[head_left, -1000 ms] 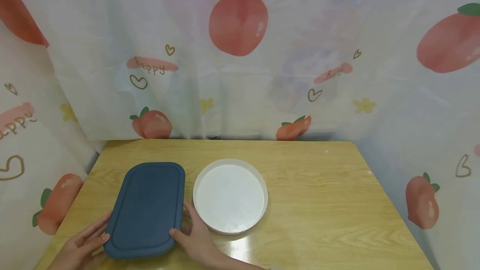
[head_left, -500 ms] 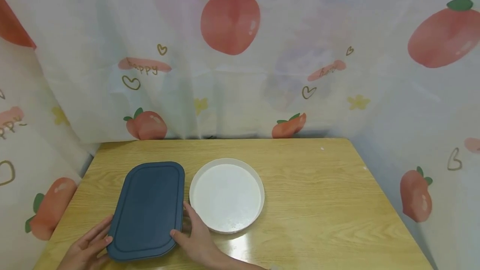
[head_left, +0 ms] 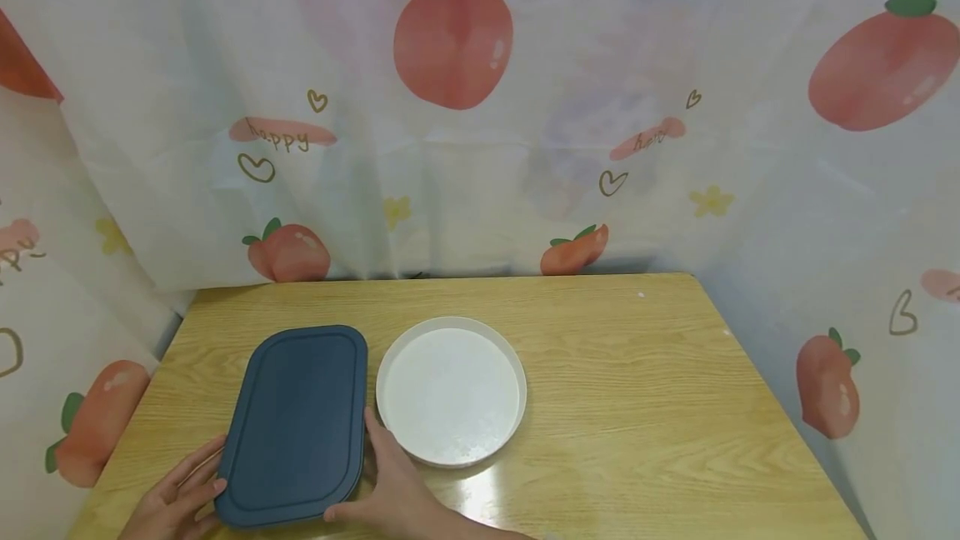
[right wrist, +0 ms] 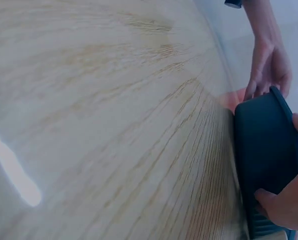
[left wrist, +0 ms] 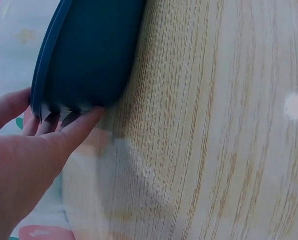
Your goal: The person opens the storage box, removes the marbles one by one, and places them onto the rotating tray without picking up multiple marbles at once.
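A dark blue rectangular box with a flat lid rests on the left of the table in the head view. At its near left corner, my left hand holds it, thumb at the lid rim; in the left wrist view this hand's fingers lie against the box wall below the rim. My right hand spans the near right corner, thumb by the near edge. One finger touches the side wall in the right wrist view. Inside the box cannot be seen.
Close to the box's right side sits a round white shallow dish. The wooden table extends to the right. A white curtain printed with peaches hangs behind and at both sides.
The head view has shifted slightly. The box has moved a little nearer the person and toward the dish. My right thumb has slid from the lid's top to its near edge.
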Demonstrator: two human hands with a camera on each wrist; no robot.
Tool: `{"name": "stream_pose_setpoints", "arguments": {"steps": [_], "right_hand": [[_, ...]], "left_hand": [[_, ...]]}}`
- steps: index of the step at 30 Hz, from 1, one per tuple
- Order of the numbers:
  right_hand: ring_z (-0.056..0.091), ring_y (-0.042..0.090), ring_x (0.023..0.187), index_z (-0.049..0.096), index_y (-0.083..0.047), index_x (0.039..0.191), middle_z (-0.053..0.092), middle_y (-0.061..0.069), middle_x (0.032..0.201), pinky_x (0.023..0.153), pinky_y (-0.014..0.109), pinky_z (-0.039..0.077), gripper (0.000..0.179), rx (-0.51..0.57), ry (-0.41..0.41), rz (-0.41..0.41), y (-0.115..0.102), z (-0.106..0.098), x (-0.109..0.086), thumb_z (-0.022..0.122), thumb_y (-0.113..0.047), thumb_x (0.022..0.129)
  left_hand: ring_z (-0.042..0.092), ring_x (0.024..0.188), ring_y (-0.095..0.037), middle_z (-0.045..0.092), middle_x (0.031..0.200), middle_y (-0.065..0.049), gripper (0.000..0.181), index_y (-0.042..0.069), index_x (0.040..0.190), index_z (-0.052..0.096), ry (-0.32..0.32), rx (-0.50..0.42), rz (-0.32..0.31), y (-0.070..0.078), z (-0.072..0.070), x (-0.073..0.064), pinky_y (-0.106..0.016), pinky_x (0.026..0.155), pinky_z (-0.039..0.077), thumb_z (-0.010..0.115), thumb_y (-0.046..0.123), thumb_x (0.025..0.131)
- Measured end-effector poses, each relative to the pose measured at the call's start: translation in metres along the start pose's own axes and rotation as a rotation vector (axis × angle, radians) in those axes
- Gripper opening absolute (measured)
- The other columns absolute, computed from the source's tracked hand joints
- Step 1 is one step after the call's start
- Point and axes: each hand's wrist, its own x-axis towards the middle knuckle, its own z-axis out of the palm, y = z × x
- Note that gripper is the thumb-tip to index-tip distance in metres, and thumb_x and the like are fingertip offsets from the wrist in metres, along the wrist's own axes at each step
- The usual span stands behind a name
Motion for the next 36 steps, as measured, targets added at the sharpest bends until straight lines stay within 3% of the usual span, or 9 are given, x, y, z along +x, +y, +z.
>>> {"name": "stream_pose_setpoints", "arguments": {"steps": [5,11,13,18,22,25,28,31,36], "right_hand": [[0.014,0.019,0.136,0.005,-0.017,0.149,0.012,0.002,0.151,0.105,0.038,0.023,0.122,-0.194,0.018,0.006,0.001,0.0,-0.001,0.081,-0.051,0.06],[0.012,0.019,0.137,0.003,-0.014,0.148,0.009,0.005,0.152,0.106,0.035,0.022,0.123,-0.235,0.006,-0.039,0.005,0.0,-0.001,0.081,-0.051,0.06],[0.013,0.019,0.136,0.002,-0.016,0.148,0.009,0.004,0.152,0.106,0.034,0.022,0.123,-0.235,0.003,-0.047,0.006,0.0,-0.001,0.081,-0.05,0.06],[0.015,0.018,0.136,0.001,-0.018,0.148,0.01,0.002,0.152,0.105,0.033,0.024,0.122,-0.233,0.012,-0.046,0.009,0.002,-0.001,0.081,-0.049,0.061],[0.016,0.019,0.136,0.002,-0.015,0.148,0.011,0.005,0.151,0.104,0.033,0.025,0.121,-0.248,0.022,-0.072,0.011,0.002,0.0,0.081,-0.048,0.063],[0.016,0.02,0.136,0.001,-0.014,0.148,0.011,0.006,0.152,0.104,0.034,0.025,0.12,-0.26,0.022,-0.101,0.013,0.002,0.0,0.08,-0.048,0.064],[0.016,0.022,0.136,0.0,-0.015,0.148,0.01,0.006,0.152,0.104,0.035,0.027,0.119,-0.274,0.021,-0.109,0.015,0.002,0.0,0.078,-0.05,0.065],[0.017,0.022,0.136,-0.001,-0.018,0.148,0.01,0.004,0.152,0.103,0.035,0.028,0.117,-0.268,0.019,-0.103,0.016,0.002,0.0,0.076,-0.051,0.067],[0.018,0.02,0.135,-0.001,-0.021,0.148,0.01,0.0,0.151,0.103,0.035,0.028,0.115,-0.247,0.022,-0.1,0.017,0.003,0.0,0.076,-0.051,0.068]], "left_hand": [[0.055,0.095,0.004,0.048,0.124,0.015,0.048,0.036,0.131,0.036,0.085,0.118,-0.05,0.005,0.005,-0.002,-0.041,0.093,0.04,0.058,0.023,0.091],[0.026,0.13,-0.04,0.012,0.148,-0.024,0.084,0.007,0.147,0.009,0.16,0.562,-0.003,0.018,0.019,-0.009,-0.044,0.096,0.036,0.061,0.036,0.088],[0.021,0.127,-0.049,0.017,0.144,-0.03,0.08,0.003,0.146,0.016,0.17,0.756,0.104,0.022,0.025,-0.013,-0.051,0.095,0.034,0.061,0.035,0.088],[0.06,0.098,-0.025,0.052,0.126,-0.018,0.064,0.008,0.134,0.046,0.204,1.202,0.532,0.02,0.048,-0.021,-0.037,0.071,0.049,0.073,0.024,0.079],[0.051,0.11,-0.006,0.055,0.125,-0.003,0.07,0.012,0.133,0.049,0.027,1.344,0.893,0.015,0.055,-0.014,-0.035,0.071,0.05,0.079,0.018,0.07],[0.043,0.117,-0.004,0.048,0.132,0.0,0.074,0.013,0.134,0.047,-0.094,1.403,1.066,0.01,0.059,-0.009,-0.034,0.077,0.049,0.08,0.019,0.068],[0.051,0.112,-0.014,0.046,0.134,0.0,0.076,0.017,0.132,0.051,-0.1,1.48,1.183,0.005,0.066,-0.008,-0.031,0.078,0.048,0.082,0.023,0.063],[0.056,0.105,-0.03,0.045,0.135,0.002,0.073,0.03,0.132,0.05,-0.072,1.552,1.087,0.0,0.079,-0.014,-0.045,0.074,0.048,0.08,0.027,0.065],[0.047,0.114,-0.038,0.045,0.136,0.006,0.058,0.057,0.127,0.042,0.059,1.665,0.61,-0.007,0.104,-0.03,-0.07,0.072,0.034,0.052,0.071,0.072]]}}
